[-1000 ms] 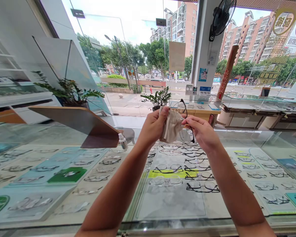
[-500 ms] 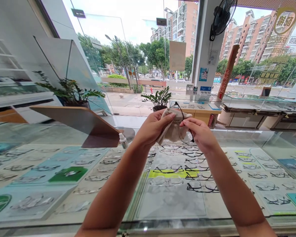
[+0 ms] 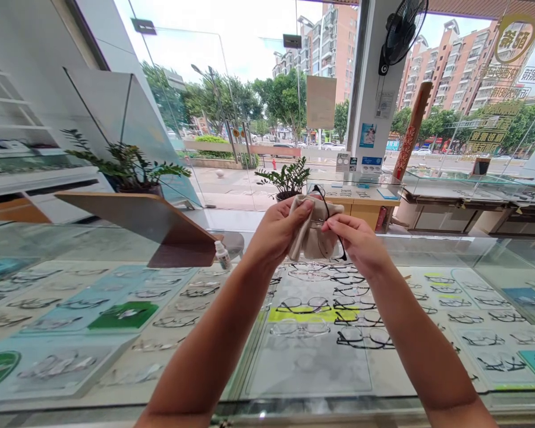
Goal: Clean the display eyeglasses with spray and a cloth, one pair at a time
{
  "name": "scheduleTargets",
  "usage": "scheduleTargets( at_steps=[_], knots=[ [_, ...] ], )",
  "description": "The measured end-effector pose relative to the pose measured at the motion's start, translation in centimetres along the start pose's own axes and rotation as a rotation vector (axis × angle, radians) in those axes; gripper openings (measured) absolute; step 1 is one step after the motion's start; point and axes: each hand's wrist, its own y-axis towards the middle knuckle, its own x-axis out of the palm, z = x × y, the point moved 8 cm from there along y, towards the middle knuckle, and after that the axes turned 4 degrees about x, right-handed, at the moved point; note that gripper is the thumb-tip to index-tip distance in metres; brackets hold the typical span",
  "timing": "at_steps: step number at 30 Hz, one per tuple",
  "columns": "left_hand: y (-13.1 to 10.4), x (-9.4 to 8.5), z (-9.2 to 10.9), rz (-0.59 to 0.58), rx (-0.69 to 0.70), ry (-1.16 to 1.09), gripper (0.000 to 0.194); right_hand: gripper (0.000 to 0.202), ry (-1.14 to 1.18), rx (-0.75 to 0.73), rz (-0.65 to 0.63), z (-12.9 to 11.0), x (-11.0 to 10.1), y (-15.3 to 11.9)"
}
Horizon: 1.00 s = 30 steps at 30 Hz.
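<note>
My left hand (image 3: pixel 280 230) is closed on a beige cloth (image 3: pixel 304 239), thumb on top, with the cloth folded against a pair of glasses. The glasses (image 3: pixel 325 205) have dark thin temples and are held up above the glass counter. Pinched between the fingertips of my right hand (image 3: pixel 355 239) is the frame near its middle. One lens lies in front of the hanging cloth; the other is mostly covered by cloth and fingers.
Rows of eyeglasses (image 3: pixel 304 304) lie inside the glass display counter (image 3: pixel 312 374) beneath my arms. A small white spray bottle (image 3: pixel 223 255) stands left of my hands, beside a tilted brown board (image 3: pixel 160 223). Potted plants (image 3: pixel 288 178) stand beyond the counter.
Both hands have shifted slightly left with the glasses and cloth. The cloth now hangs more broadly behind the lower lens.
</note>
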Motion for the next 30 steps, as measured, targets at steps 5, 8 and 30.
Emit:
scheduleTargets(
  at_steps=[5, 8, 30],
  knots=[
    [0.0, -0.2, 0.2, -0.007, -0.024, -0.129, 0.057, 0.024, 0.018, -0.003, 0.022, 0.2, -0.2, 0.2],
    [0.2, -0.5, 0.4, 0.008, 0.021, -0.1, 0.061, 0.028, -0.02, 0.011, 0.005, 0.6, 0.0, 0.4],
    [-0.1, 0.2, 0.3, -0.092, -0.004, 0.0, 0.038, 0.027, 0.025, -0.003, 0.003, 0.4, -0.5, 0.3]
  ],
)
